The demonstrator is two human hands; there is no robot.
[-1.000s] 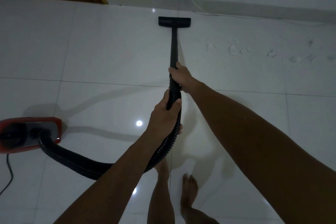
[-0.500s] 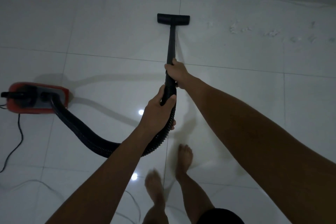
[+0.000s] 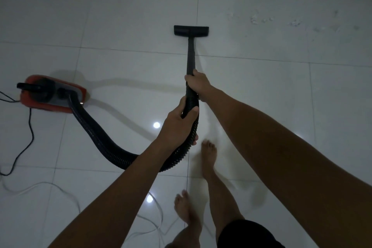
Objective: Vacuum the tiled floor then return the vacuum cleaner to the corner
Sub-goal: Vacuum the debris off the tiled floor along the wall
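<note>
- While we hold the wand (image 3: pixel 190 56) in both hands, we list the vacuuming as under way and unfinished, judging by what lies on the floor.
- Right hand (image 3: pixel 198 84): fingers wrapped round the lower end of the wand, just above the hose joint.
- Left hand (image 3: pixel 179 123): fingers and thumb clamped round the ribbed hose (image 3: pixel 112 147) just below the right hand.
- Floor nozzle (image 3: pixel 191 30): black, flat on the tiled floor (image 3: pixel 120 16) ahead of us, near a grout line.
- Vacuum cleaner (image 3: pixel 53 94): red and grey canister, on the floor well to our left, joined to the wand by the curving hose; no corner shows near it.
- Debris (image 3: pixel 261 19): pale specks scattered to the right of the nozzle, near the far wall, not yet picked up.
- Black power cord (image 3: pixel 30 127): trails off the left edge from the canister.
- White cable (image 3: pixel 60 189): loops loosely across the tiles near our bare feet (image 3: pixel 208 153).
- Done so far: we cannot tell which tiles are already cleaned; the gloss gives no sign.
- Left to do, by our judgement: sweep the specks on the right, cover remaining tiles, then take the canister to the corner.
- Brands, labels, writing: none legible; the canister is dim and slightly blurred.
</note>
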